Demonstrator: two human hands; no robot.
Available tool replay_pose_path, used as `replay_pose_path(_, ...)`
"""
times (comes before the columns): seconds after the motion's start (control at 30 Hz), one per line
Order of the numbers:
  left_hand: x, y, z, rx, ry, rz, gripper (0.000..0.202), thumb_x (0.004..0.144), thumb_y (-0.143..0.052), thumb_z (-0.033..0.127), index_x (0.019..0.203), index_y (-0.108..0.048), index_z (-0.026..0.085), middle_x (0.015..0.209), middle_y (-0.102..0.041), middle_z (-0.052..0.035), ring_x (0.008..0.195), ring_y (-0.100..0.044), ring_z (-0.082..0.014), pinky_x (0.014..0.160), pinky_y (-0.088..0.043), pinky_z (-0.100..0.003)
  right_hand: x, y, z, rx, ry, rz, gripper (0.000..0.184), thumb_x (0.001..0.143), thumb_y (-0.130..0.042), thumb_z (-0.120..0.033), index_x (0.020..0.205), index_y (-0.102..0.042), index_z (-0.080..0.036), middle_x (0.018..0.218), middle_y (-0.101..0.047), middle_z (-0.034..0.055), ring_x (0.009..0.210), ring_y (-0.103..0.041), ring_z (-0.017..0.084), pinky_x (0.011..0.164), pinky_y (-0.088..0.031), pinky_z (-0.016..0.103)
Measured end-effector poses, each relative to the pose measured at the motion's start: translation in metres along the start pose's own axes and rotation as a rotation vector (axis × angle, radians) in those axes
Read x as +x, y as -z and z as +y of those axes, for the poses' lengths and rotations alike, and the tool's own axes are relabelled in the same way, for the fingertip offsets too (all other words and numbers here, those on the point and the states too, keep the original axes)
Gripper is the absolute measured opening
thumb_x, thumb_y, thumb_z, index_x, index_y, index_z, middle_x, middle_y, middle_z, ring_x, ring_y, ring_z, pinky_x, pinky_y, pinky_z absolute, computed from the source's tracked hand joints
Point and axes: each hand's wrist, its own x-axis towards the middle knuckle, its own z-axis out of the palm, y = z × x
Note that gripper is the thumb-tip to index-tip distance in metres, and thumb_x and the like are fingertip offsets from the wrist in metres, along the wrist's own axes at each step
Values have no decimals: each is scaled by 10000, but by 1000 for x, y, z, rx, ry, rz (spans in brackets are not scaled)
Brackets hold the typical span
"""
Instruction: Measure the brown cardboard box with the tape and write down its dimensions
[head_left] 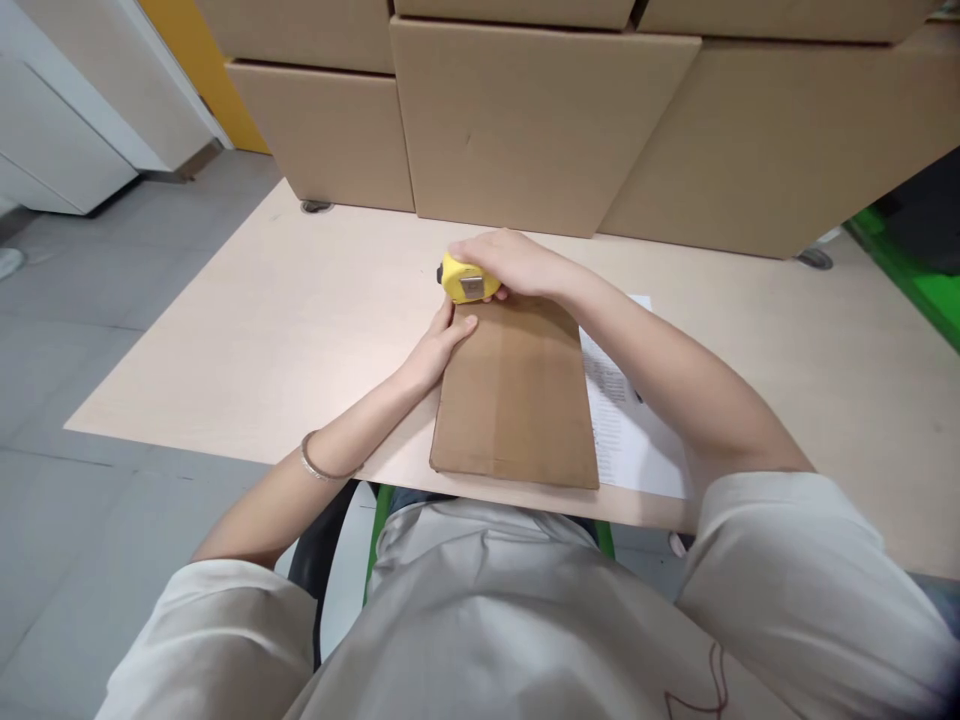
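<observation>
A flat brown cardboard box (pixel 517 400) lies on the table in front of me, close to its near edge. My right hand (pixel 510 262) is closed around a yellow tape measure (pixel 463 280) at the box's far left corner. The tape measure has a black part on its left end and a metal clip facing me. My left hand (pixel 442 345) grips the box's left edge near that same corner, thumb on the top face. Its other fingers are partly hidden along the side. Whether any blade is pulled out, I cannot tell.
A printed paper sheet (pixel 637 430) lies right of the box, partly under my right forearm. Large cardboard boxes (pixel 525 120) are stacked along the back of the pale wooden table (pixel 225 330). Grey floor tiles (pixel 75 520) show at the left.
</observation>
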Motion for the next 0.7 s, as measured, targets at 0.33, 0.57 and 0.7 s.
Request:
replay_pose_path(0.33, -112, 31, 26, 644, -245, -330, 1512, 687, -1026, 713, 1837, -62, 531, 1970, 49, -50, 1795, 7, -531, 1429, -169, -750, -10, 59, 55, 282, -77, 263, 427, 1197, -436, -412, 931, -702, -209, 811, -752, 59, 723, -736, 158, 658, -578, 218)
replay_pose_path(0.57, -129, 40, 1, 590, -381, 144, 1300, 668, -1099, 529, 1750, -380, 555, 1511, -577, -96, 1333, -734, -370, 1103, -682, -590, -24, 77, 80, 305, -172, 358, 379, 1080, -610, -579, 906, -691, -252, 863, -759, 63, 736, -712, 211, 624, -545, 287)
replay_pose_path(0.7, -116, 35, 18, 410, -309, 484, 668, 914, -924, 555, 1519, -664, 441, 1490, -673, -64, 1482, -642, -344, 1241, -584, -543, -59, 91, 54, 449, -211, 566, 382, 1143, -471, -492, 937, -684, -252, 913, -732, 64, 707, -695, 195, 646, -575, 299)
